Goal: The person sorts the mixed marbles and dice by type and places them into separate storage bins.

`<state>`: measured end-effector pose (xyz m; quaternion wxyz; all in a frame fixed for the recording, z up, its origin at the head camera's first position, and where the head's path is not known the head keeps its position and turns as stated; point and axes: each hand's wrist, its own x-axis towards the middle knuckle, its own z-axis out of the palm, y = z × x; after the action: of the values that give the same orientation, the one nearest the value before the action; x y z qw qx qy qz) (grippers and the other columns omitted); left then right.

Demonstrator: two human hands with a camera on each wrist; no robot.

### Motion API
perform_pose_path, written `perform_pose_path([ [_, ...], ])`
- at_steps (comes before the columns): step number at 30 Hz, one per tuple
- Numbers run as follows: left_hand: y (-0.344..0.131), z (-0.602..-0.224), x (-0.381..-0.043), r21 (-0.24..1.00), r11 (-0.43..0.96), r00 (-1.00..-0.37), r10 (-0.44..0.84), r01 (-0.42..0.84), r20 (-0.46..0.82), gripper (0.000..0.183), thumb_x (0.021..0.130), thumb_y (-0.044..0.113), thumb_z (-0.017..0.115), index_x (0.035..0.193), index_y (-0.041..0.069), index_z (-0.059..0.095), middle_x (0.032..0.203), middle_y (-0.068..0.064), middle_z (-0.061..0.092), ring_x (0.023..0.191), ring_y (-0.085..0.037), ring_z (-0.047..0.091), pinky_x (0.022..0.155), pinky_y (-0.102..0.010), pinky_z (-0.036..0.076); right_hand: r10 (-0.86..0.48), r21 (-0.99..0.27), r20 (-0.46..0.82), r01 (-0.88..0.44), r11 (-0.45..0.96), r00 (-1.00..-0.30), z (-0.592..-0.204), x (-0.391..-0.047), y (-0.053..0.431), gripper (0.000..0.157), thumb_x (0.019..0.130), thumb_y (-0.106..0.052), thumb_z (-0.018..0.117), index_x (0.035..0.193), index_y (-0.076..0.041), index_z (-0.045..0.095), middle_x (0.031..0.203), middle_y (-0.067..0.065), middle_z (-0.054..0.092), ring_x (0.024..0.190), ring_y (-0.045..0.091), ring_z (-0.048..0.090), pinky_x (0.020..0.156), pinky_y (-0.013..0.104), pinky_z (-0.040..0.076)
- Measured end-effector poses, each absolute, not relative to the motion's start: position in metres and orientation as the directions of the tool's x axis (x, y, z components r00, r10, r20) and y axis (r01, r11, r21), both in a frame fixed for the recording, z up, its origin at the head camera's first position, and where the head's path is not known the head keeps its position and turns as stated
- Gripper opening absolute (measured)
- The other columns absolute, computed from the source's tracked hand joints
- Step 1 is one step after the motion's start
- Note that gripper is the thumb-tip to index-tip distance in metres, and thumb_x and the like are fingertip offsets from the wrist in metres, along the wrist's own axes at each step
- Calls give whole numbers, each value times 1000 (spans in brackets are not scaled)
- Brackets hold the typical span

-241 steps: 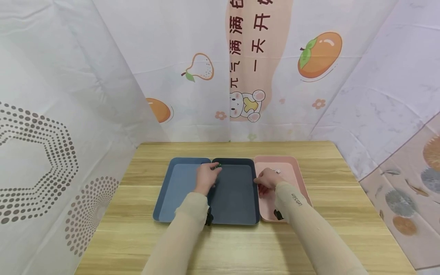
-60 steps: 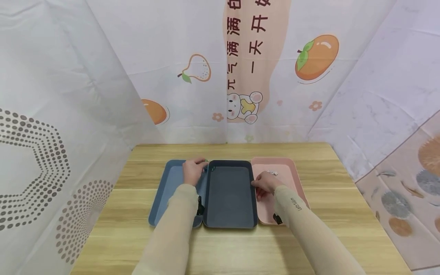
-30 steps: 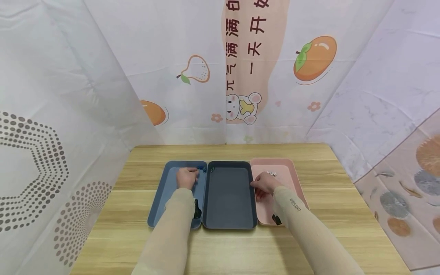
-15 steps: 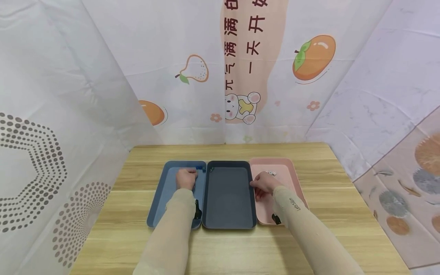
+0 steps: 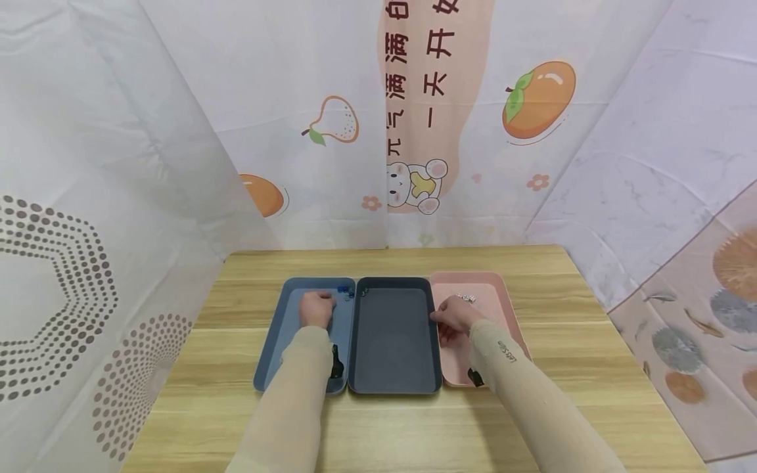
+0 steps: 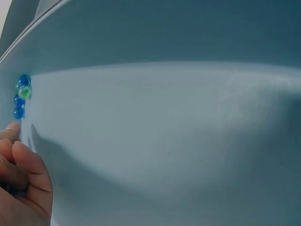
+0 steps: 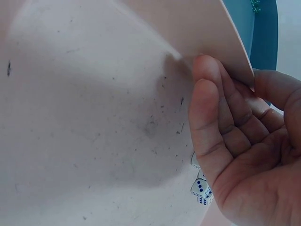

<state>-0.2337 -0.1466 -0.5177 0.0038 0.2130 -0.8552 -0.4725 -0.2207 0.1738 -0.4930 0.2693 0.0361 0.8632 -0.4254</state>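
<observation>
My left hand point(image 5: 316, 309) is over the blue tray point(image 5: 278, 328), its fingers curled, with nothing showing in them. Just beyond its fingertips, several small blue beads point(image 6: 19, 100) and a pale green bead point(image 6: 25, 92) lie in the tray's far right corner. My right hand point(image 7: 258, 155) pinches the left rim of the pink tray point(image 7: 225, 33), thumb outside and fingers inside. White dice point(image 5: 466, 297) with dark blue pips lie in that tray, partly behind the hand in the right wrist view. Tiny green beads point(image 5: 363, 291) sit in the dark tray's far left corner.
The dark grey-blue tray point(image 5: 393, 348) stands between the other two, side by side on the wood-grain table point(image 5: 384, 433). Printed cloths point(image 5: 296, 223) hang behind and at the sides. Dark marks dot the pink tray's floor.
My left hand has moved from over the dark tray, where it held green beads, left into the blue tray. A pale bead now shows beside the blue ones. The right hand keeps its grip.
</observation>
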Motion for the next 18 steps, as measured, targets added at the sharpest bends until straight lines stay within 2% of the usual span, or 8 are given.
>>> perform_pose_path([
  [8,-153,-510,-239,850,416,-921,-347,-322,-179,25,98,13,68,120,4,76,110,-19,75,47,-16,56,49,-31,48,-164,-709,-500,293,642,-850,-493,-220,174,27,103,-13,59,84,6,66,66,14,69,53,19,68,54,31,59],
  [14,-143,-492,-244,847,469,-946,-303,-251,-113,25,99,17,70,120,7,77,111,-16,76,51,-18,58,49,-30,47,-166,-700,-501,284,655,-849,-492,-220,174,30,103,-14,59,85,7,68,67,15,70,54,20,69,56,33,60],
  [18,-130,-483,-245,844,496,-957,-280,-206,-69,25,98,16,71,121,8,77,112,-15,76,51,-14,56,49,-27,44,-171,-707,-493,279,650,-853,-491,-219,173,30,103,-14,60,83,7,68,67,15,70,54,20,69,56,34,60],
])
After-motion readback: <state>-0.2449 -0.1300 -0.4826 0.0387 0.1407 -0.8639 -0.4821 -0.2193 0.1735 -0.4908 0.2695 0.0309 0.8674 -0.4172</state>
